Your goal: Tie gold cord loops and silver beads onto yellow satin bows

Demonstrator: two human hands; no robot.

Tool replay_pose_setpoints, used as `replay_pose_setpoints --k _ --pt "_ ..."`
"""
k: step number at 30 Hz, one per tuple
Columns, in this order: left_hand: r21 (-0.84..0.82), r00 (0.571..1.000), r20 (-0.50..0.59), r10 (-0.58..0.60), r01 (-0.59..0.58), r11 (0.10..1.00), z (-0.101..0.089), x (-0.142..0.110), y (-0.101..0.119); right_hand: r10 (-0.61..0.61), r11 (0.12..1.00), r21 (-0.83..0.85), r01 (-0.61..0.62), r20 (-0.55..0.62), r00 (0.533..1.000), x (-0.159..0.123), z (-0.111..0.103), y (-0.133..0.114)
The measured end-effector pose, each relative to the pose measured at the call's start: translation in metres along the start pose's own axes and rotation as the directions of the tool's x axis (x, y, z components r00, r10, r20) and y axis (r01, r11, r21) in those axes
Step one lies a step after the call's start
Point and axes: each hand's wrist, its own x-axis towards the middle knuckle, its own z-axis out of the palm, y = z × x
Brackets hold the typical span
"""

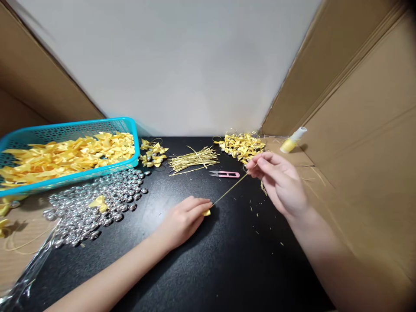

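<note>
Low over the black tabletop, my left hand (pixel 186 219) is closed around a yellow ribbon bow (pixel 207 212); only a small corner of the bow shows past the fingers. A thin gold cord (pixel 230 190) runs taut from there up to my right hand (pixel 279 180), which pinches its other end between thumb and fingertips. Pink thread snips (pixel 225 174) lie just behind the cord. Further back is a bundle of cut gold cords (pixel 195 160). A pile of yellow bows with cord loops (pixel 242 145) sits behind my right hand.
At the left stands a turquoise basket (pixel 135 141) full of yellow bows. In front of it, silver beads (pixel 94 212) spread around a loose bow (pixel 100 203). A few bows (pixel 152 154) lie beside the basket. A yellow thread spool (pixel 289 145) stands at right. Cardboard walls (pixel 367 130) flank the table.
</note>
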Motion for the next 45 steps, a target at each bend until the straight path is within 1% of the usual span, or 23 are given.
replay_pose_setpoints --k 1,2,3,5,8,10,12,13,15,16,17,18,20,22,24,27,31,36,39,42,44,45 --pt "0.131 0.997 0.004 0.082 -0.082 0.988 0.002 -0.004 -0.002 0.031 0.999 -0.007 -0.031 -0.007 0.999 -0.003 -0.002 0.004" --pt "0.230 0.991 0.027 0.128 -0.131 0.964 0.003 -0.007 -0.003 0.064 0.998 -0.011 -0.064 -0.020 0.998 -0.006 -0.004 0.009" --pt "0.300 0.988 0.061 0.144 -0.156 0.941 0.005 -0.010 -0.004 0.096 0.995 -0.012 -0.096 -0.038 0.995 -0.009 -0.006 0.013" --pt "0.373 0.982 0.140 0.130 -0.174 0.911 0.008 -0.014 -0.005 0.149 0.989 -0.006 -0.150 -0.082 0.985 -0.012 -0.010 0.022" --pt "0.388 0.964 0.257 0.066 -0.166 0.907 0.012 -0.019 -0.001 0.191 0.981 0.009 -0.191 -0.135 0.972 -0.015 -0.014 0.034" --pt "0.379 0.953 0.303 -0.007 -0.114 0.918 0.012 -0.020 0.006 0.202 0.979 0.010 -0.203 -0.156 0.967 -0.016 -0.017 0.039" --pt "0.356 0.939 0.333 -0.088 -0.039 0.934 0.003 -0.020 0.014 0.215 0.976 0.011 -0.216 -0.174 0.961 -0.016 -0.019 0.044" --pt "0.328 0.926 0.361 -0.115 -0.010 0.945 -0.004 -0.018 0.017 0.222 0.975 0.016 -0.223 -0.181 0.958 -0.017 -0.020 0.046" --pt "0.241 0.884 0.439 -0.159 0.054 0.969 -0.026 -0.011 0.020 0.237 0.971 0.031 -0.235 -0.186 0.953 -0.017 -0.022 0.050" --pt "0.194 0.860 0.478 -0.178 0.095 0.976 -0.038 -0.005 0.019 0.243 0.970 0.037 -0.240 -0.187 0.952 -0.018 -0.022 0.052" --pt "0.173 0.838 0.495 -0.231 0.166 0.971 -0.050 0.001 0.015 0.248 0.969 0.040 -0.245 -0.188 0.950 -0.018 -0.023 0.054" --pt "0.168 0.832 0.479 -0.278 0.224 0.960 -0.059 0.007 0.010 0.254 0.967 0.040 -0.251 -0.187 0.949 -0.018 -0.024 0.056" --pt "0.122 0.844 0.458 -0.277 0.249 0.961 -0.071 0.020 -0.003 0.269 0.963 0.031 -0.268 -0.184 0.945 -0.019 -0.024 0.060" --pt "0.009 0.848 0.496 -0.188 0.212 0.977 -0.069 0.031 -0.015 0.282 0.959 0.024 -0.282 -0.182 0.942 -0.020 -0.025 0.062" --pt "-0.085 0.826 0.551 -0.115 0.193 0.978 -0.060 0.038 -0.023 0.282 0.959 0.026 -0.282 -0.181 0.942 -0.020 -0.024 0.063" --pt "-0.114 0.790 0.604 -0.107 0.219 0.969 -0.046 0.043 -0.027 0.253 0.967 0.056 -0.247 -0.185 0.950 -0.020 -0.023 0.063" --pt "-0.147 0.774 0.623 -0.114 0.259 0.955 -0.043 0.042 -0.023 0.216 0.975 0.098 -0.201 -0.177 0.960 -0.019 -0.023 0.060" --pt "-0.128 0.775 0.590 -0.227 0.367 0.921 -0.041 0.029 -0.015 0.199 0.970 0.155 -0.185 -0.084 0.976 -0.020 -0.022 0.051" --pt "-0.132 0.801 0.520 -0.298 0.420 0.898 -0.034 0.020 -0.010 0.178 0.968 0.183 -0.169 -0.035 0.983 -0.022 -0.016 0.039" --pt "-0.120 0.835 0.457 -0.305 0.398 0.909 -0.029 0.017 -0.005 0.128 0.980 0.159 -0.122 -0.023 0.992 -0.025 -0.009 0.026" --pt "-0.116 0.841 0.435 -0.323 0.408 0.905 -0.028 0.019 -0.001 0.082 0.992 0.100 -0.081 -0.007 0.997 -0.029 -0.005 0.021" --pt "-0.115 0.836 0.424 -0.349 0.432 0.895 -0.027 0.020 0.001 0.057 0.997 0.054 -0.058 0.011 0.998 -0.031 -0.003 0.019"
